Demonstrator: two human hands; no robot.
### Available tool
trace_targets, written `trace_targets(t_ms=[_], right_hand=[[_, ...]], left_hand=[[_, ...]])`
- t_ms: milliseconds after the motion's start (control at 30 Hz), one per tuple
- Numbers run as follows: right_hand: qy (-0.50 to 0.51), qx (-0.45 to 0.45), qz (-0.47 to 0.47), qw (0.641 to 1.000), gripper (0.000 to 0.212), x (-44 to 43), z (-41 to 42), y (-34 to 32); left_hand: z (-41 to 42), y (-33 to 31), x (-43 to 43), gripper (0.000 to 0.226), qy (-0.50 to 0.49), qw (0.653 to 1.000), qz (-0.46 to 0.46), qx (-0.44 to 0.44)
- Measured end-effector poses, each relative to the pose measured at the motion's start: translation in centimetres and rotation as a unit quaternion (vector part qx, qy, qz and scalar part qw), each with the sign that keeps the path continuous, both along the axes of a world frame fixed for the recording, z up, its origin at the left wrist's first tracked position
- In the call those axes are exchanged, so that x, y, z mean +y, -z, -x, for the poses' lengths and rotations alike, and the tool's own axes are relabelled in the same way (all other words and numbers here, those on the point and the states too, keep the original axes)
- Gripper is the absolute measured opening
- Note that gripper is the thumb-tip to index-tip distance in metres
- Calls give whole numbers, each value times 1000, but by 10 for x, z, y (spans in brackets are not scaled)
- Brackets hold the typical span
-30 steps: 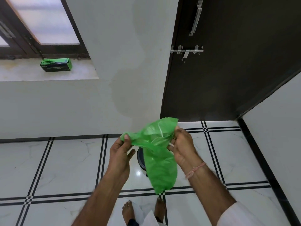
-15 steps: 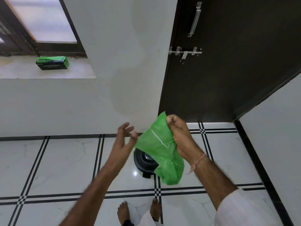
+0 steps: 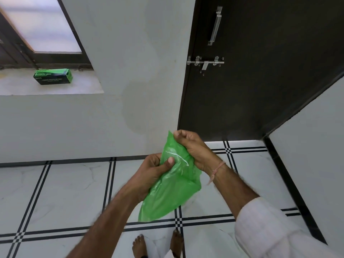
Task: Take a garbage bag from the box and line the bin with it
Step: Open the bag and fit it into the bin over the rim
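You are holding the green garbage bag [image 3: 173, 192] up in front of you with both hands. Your right hand [image 3: 193, 149] has the top of the bag. Its fingers are curled tight, and the plastic is bunched up inside them. A bit of the bag's edge pokes up next to your knuckles. Your left hand [image 3: 151, 171] is lower, just beside the right one. Its fingers are curled too, and its thumb [image 3: 170, 162] presses on the front of the bag, so the plastic is pinched between thumb and fingers. Only the bag is between your two hands. The rest of the bag hangs down and a little to the left. It is crumpled and not spread out, and I cannot tell where its mouth is. Its bottom corner hangs in the air over the white floor [image 3: 55, 192] with the black lines. The green box [image 3: 53, 76] is well away from you, up on your left. It sits on the window ledge [image 3: 81, 89], right under the dark-framed window [image 3: 42, 25]. I cannot tell if the box is open. A dark door [image 3: 270, 81] is ahead on your right, with a silver latch [image 3: 204, 62] and a long silver handle [image 3: 215, 25]. You have a pink thread [image 3: 216, 171] around your right wrist and a white sleeve [image 3: 270, 229] on that arm. Your bare feet [image 3: 139, 246] show at the bottom, standing on the floor.
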State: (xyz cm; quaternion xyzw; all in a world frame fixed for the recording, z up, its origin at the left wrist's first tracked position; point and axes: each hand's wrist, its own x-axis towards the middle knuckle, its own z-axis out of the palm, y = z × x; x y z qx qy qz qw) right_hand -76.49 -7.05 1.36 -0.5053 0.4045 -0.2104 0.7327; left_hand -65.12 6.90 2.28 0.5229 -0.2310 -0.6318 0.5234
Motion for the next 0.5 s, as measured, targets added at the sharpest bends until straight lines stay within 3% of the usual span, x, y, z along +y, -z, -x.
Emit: trace_targets(t_ms=[33,100,133,167,233,300,367,500], right_hand=[[25,52,67,996,19,-2,-3,6],[130,183,262,939,18,-1,-4,13],[179,195,313,912,18,6,0,13],[189,166,315,915,21,18,3,9],[95,71,171,978,36,45,7,-1],[-14,51,38,998,43,61,11,-2],[-43,56,5,997,39,63,13,2],[9,47,-20,999,40,64,11,4]], left_hand=[[1,2,1,25,-20,1000,2,-9],[4,6,4,26,-70,996,7,-45],[5,9,6,27,-91,994,8,-67],[5,12,7,28,-106,991,10,-86],[2,14,9,23,-104,987,27,-123],[-2,16,11,20,-68,983,47,-163],[-6,17,12,24,-29,979,52,-195],[-14,17,18,23,11,977,65,-202]])
